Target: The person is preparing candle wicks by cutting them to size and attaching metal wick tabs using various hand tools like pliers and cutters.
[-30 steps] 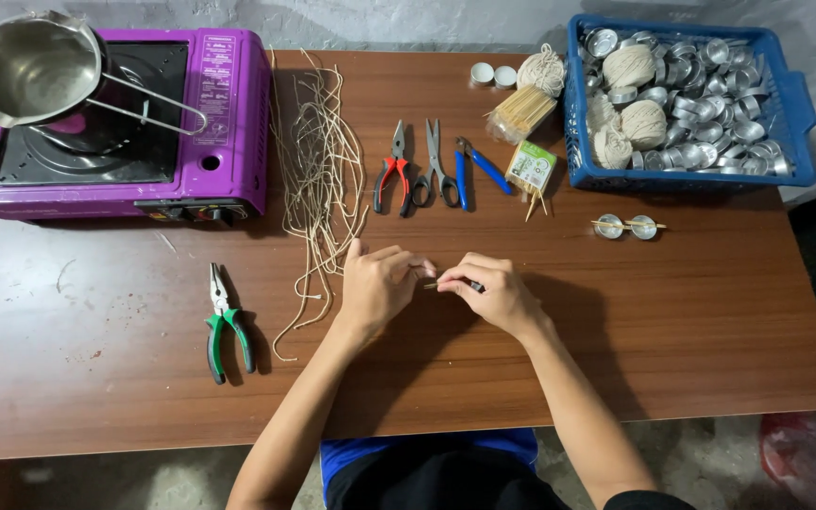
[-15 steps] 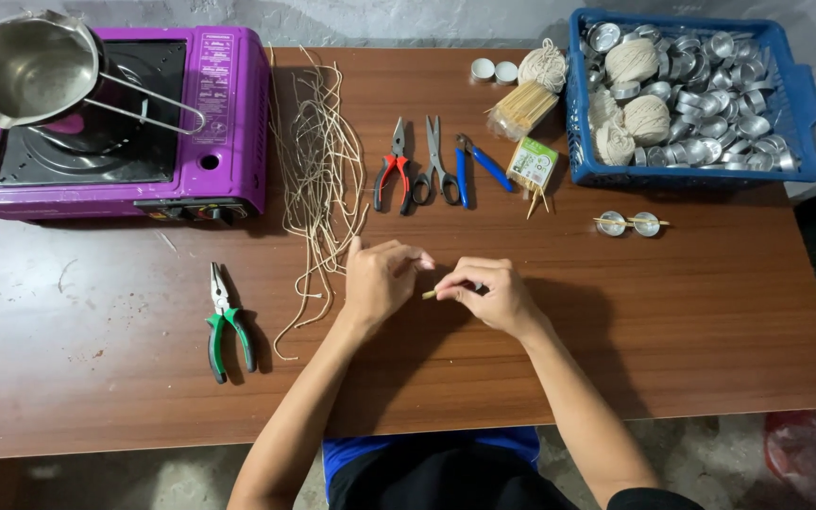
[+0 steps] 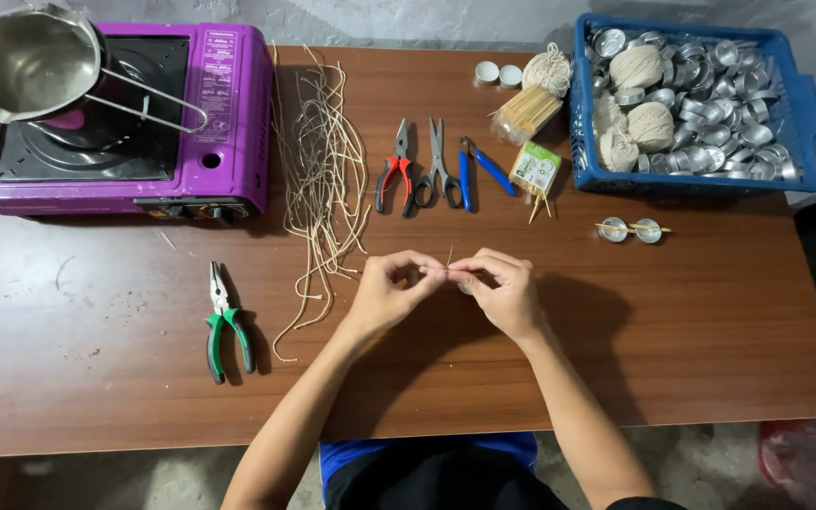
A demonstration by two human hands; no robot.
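Glossy brown wooden table (image 3: 710, 340); shiny steel saucepan (image 3: 25, 61), upper left; blue plastic crate (image 3: 795, 104) of polished aluminium cups (image 3: 739, 113), upper right.

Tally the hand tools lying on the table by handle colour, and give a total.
Green-handled pliers: 1
Red-handled pliers: 1
Black-handled scissors: 1
Blue-handled pliers: 1
Total: 4
Neither hand touches a tool; the left hand and right hand pinch a thin wick between them.

small item pinched between left hand (image 3: 384, 295) and right hand (image 3: 502, 293), centre frame: mostly hidden by fingers, too small to identify. pot (image 3: 25, 61) cut off, upper left.
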